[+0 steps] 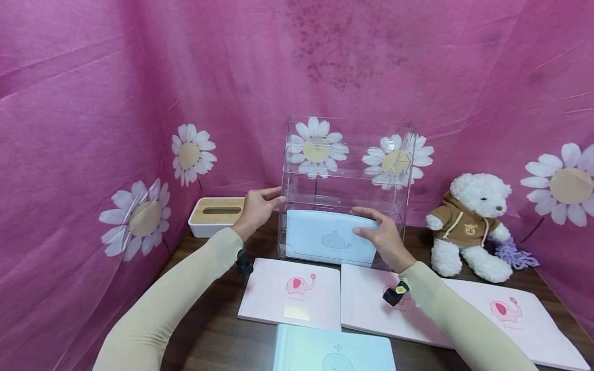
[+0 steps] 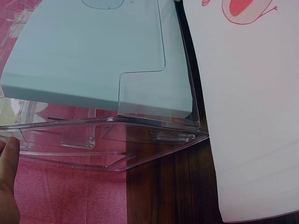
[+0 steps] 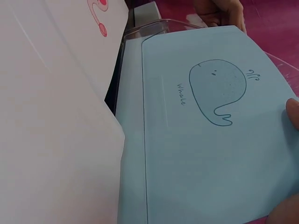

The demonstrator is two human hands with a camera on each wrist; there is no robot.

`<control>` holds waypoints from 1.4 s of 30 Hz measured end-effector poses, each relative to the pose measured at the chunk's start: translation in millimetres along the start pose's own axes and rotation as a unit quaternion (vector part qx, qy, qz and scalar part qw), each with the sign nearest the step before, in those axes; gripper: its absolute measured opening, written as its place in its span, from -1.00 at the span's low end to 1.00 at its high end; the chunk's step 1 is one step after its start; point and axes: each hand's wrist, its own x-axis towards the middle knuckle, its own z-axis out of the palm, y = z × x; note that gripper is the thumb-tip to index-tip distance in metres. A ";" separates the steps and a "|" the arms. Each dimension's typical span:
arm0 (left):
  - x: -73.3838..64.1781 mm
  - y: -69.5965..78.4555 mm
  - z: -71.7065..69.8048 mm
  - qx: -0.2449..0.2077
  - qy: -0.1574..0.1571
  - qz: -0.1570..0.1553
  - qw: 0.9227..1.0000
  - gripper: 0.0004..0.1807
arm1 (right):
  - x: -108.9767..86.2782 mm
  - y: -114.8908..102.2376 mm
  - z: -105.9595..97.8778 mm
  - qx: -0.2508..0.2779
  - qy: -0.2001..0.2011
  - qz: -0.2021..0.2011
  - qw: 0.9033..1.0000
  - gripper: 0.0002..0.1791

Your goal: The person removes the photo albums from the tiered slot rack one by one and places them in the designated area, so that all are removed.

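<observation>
A light blue book (image 1: 306, 234) with a whale drawing stands in the lowest tier of a clear plastic rack (image 1: 334, 198), behind its low front lip. My right hand (image 1: 382, 237) grips the book's upper right part, thumb on the cover and index finger at the top edge. In the right wrist view, the word "Whale" shows on the blue cover (image 3: 187, 154). At the rack's left side, my left hand (image 1: 257, 208) touches the side panel with its fingertips. One finger (image 2: 8, 161) lies against that panel in the left wrist view.
Pink elephant books (image 1: 274, 288) lie in a row before the rack, partly under my right forearm. Another blue whale book (image 1: 301, 355) lies nearer. A tissue box (image 1: 201, 226) stands left, a white teddy bear (image 1: 482, 196) right. A pink flowered cloth (image 1: 241, 77) hangs behind.
</observation>
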 end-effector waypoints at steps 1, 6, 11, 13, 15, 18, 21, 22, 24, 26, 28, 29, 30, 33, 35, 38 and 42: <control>-0.1 0.3 -0.2 -0.002 0.000 -0.001 1.000 -0.59 | 0.1 -0.3 0.4 0.001 0.002 0.001 1.000 -0.41; -0.1 0.8 -0.5 -0.004 0.000 -0.001 1.000 -0.58 | 0.5 -0.1 1.6 -0.001 0.013 0.013 1.000 -0.43; 0.0 0.0 0.3 0.001 -0.001 0.000 1.000 -0.59 | 0.6 1.1 3.1 -0.007 0.028 0.031 0.999 -0.47; -0.3 -0.2 0.3 0.001 0.000 0.001 1.000 -0.59 | 1.0 1.7 3.6 -0.009 0.031 0.035 0.999 -0.48; -0.7 -0.1 0.3 0.002 0.001 0.001 1.000 -0.58 | 1.3 1.8 4.2 -0.007 0.033 0.040 0.999 -0.48; -0.8 0.3 0.2 0.000 0.001 0.003 1.000 -0.58 | 1.9 1.2 4.8 -0.005 0.036 0.045 0.998 -0.49; -0.7 0.7 0.4 0.000 0.000 0.001 1.000 -0.58 | 2.0 0.3 4.6 -0.004 0.039 0.052 0.998 -0.51; -0.8 0.8 0.3 0.001 0.000 0.001 1.000 -0.58 | 2.0 0.2 4.6 -0.003 0.040 0.053 0.998 -0.52; -1.1 0.8 0.2 0.002 0.000 0.000 1.000 -0.59 | 2.0 -0.4 4.4 -0.002 0.041 0.056 0.998 -0.53; -1.1 0.7 0.1 0.001 -0.001 0.000 1.000 -0.59 | 2.1 -0.9 4.0 0.000 0.040 0.059 0.997 -0.53; -0.9 0.6 0.0 0.001 -0.001 0.000 1.000 -0.59 | 2.5 -2.1 4.0 0.005 0.042 0.067 0.997 -0.54; -0.6 0.6 -0.1 0.000 -0.001 0.000 1.000 -0.59 | 2.6 -2.8 4.0 0.006 0.043 0.071 0.997 -0.54; -0.4 0.6 -0.1 -0.001 -0.001 0.000 1.000 -0.59 | 2.8 -3.2 3.8 0.006 0.043 0.075 0.996 -0.56; 0.4 0.5 -0.2 -0.003 -0.001 0.000 1.000 -0.58 | 3.3 -4.9 3.4 0.003 0.044 0.084 0.996 -0.56; 0.6 0.5 -0.3 -0.004 0.000 0.001 1.000 -0.58 | 3.7 -5.5 3.3 0.000 0.044 0.086 0.995 -0.56; 0.0 0.4 -0.1 -0.004 0.001 0.002 1.000 -0.59 | 4.2 -6.3 3.3 -0.002 0.044 0.089 0.995 -0.53; -0.3 -0.5 0.7 -0.003 0.000 0.004 1.000 -0.58 | 4.1 -6.2 3.3 0.005 0.046 0.100 0.994 -0.52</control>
